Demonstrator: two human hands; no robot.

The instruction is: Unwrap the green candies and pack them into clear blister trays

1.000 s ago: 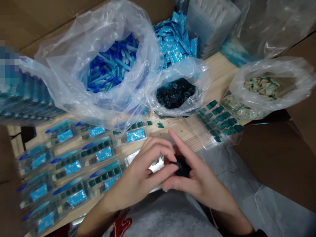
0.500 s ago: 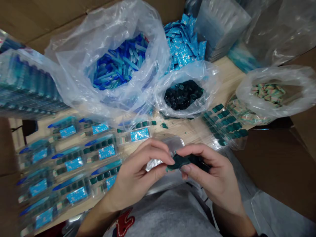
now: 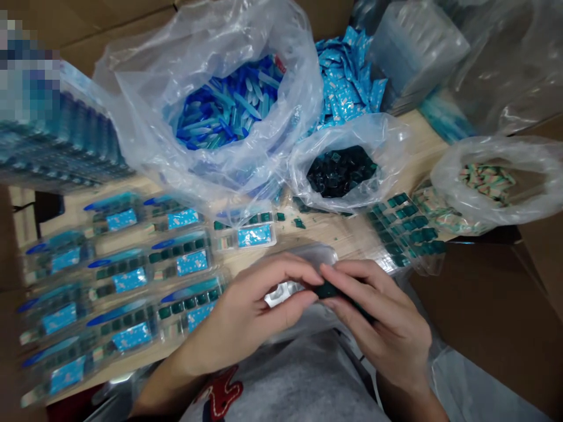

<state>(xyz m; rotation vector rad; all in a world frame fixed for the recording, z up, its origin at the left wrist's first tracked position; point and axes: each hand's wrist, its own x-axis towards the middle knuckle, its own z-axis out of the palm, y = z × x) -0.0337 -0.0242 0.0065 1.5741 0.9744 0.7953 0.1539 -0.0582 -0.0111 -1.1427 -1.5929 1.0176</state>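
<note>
Fabric of a grey top [image 3: 285, 387] fills the near edge, a red patch [image 3: 222, 392] with pale stitching on it. Just beyond, the two hands meet at a small dark green piece [image 3: 326, 289]. The left hand [image 3: 250, 305] pinches its near end between thumb and forefinger, with a rounded gap behind the tips; the right hand [image 3: 387, 310] is closed on the same piece from the other side, and more dark green shows beneath its fingers, too hidden to count. Under and behind the hands sits a clear plastic tray [image 3: 316, 253], partly covered by them, with a bright glint showing through the left hand's gap. To the left, filled clear packs [image 3: 189, 261] lie in rows on the pale wooden table [image 3: 352, 234], showing blue sticks, dark green squares and patterned blue packets. Brown cardboard [image 3: 479, 293] stands to the right. Past the hands, a few loose green bits [image 3: 299, 223] lie on the wood, and farther right rests a clear sheet of green squares [image 3: 411, 231]. Behind these, an open plastic bag [image 3: 393, 138] holds dark green pieces, with a second bag [image 3: 534, 190] of striped pieces to its right. A much larger bag [image 3: 145, 117] to the left is full of blue sticks, beside tall stacked packs [image 3: 83, 129] at the far left. Farther back are a heap of blue packets [image 3: 352, 76] and a stack of clear trays [image 3: 417, 53].
</note>
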